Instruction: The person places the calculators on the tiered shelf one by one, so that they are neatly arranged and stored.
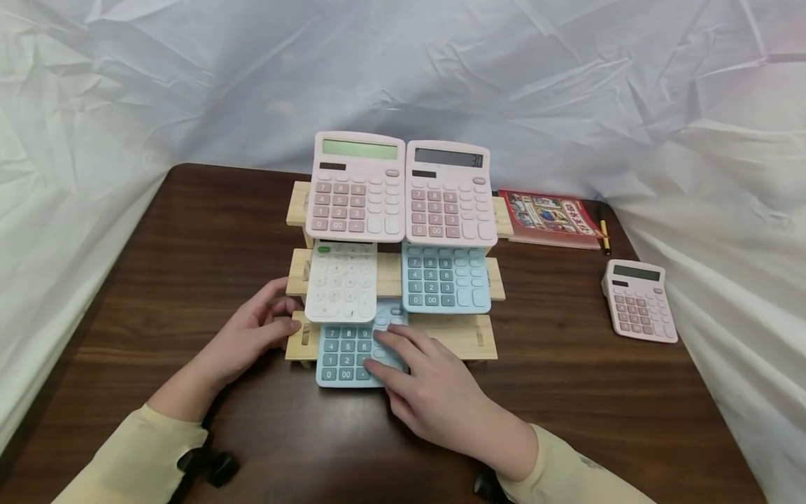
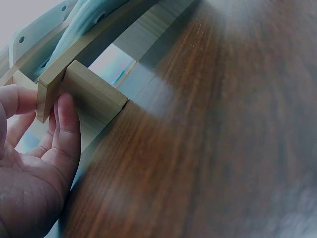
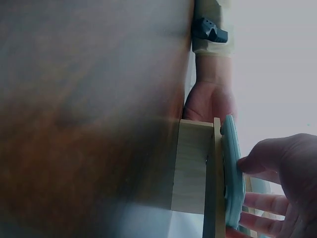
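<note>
Left hand (image 1: pixel 257 332) at the left end of the rack (image 1: pixel 462 337), thumb and fingers pinching the lowest board; reads as a steadying hold; rack of pale, grained wood, three stepped boards; white calculator (image 1: pixel 343 287) on the middle board, smooth plastic, its near end hanging above the lower blue calculator (image 1: pixel 340 355); that one lies on the lowest board, left of centre, near edge overhanging, square keys in darker blue; green-screened pink calculator (image 1: pixel 360 168) on the top board; right hand (image 1: pixel 437 390) over the lower blue calculator's right side, fingers loosely bent, tips resting on its face, no firm grip seen; step in hand, as judged: settling that calculator in place; next move would seem to call for light, level pressure or a small nudge, rack held still; upper blue calculator (image 1: pixel 469 276) at the middle board's right; dark-screened pink calculator (image 1: pixel 450 173) above it; farther right, on the dark wood-grain table (image 1: pixel 554 406): glossy red booklet (image 1: pixel 548 215), slim yellow-and-black pen (image 1: pixel 604 234), then third pink calculator (image 1: pixel 642 301), well apart from the rack.
</note>
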The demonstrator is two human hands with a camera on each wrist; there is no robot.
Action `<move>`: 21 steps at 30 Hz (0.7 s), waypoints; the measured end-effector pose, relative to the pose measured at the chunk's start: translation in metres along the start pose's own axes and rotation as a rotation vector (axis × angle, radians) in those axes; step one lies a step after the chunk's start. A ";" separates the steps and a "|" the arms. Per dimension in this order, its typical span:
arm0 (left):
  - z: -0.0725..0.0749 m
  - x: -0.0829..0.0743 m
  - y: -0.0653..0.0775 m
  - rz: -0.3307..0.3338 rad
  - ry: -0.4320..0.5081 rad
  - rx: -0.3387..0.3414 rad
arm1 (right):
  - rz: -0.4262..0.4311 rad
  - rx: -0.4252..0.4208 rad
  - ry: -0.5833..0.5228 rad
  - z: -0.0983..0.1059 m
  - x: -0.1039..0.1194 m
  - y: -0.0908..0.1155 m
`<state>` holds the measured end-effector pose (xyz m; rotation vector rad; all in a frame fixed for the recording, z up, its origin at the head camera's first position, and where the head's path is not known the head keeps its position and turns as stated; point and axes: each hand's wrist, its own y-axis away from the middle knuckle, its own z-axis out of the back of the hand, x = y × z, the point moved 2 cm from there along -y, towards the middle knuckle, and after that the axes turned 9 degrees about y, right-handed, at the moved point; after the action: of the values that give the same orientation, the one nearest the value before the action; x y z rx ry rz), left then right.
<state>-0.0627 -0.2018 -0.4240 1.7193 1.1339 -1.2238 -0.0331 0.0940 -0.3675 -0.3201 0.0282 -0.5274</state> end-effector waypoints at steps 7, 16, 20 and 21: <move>0.001 0.001 0.000 0.002 -0.018 -0.002 | 0.025 0.007 -0.015 -0.003 0.000 -0.007; 0.002 0.001 0.000 0.004 -0.030 -0.004 | 0.030 0.020 -0.029 -0.004 -0.001 -0.013; 0.002 0.001 0.000 0.008 -0.026 -0.006 | 0.040 0.033 -0.031 -0.005 -0.003 -0.013; 0.002 0.001 0.000 0.008 -0.024 -0.007 | 0.047 0.038 -0.034 -0.005 -0.003 -0.013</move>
<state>-0.0632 -0.2029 -0.4254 1.6981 1.1144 -1.2308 -0.0429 0.0837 -0.3681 -0.2906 -0.0074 -0.4755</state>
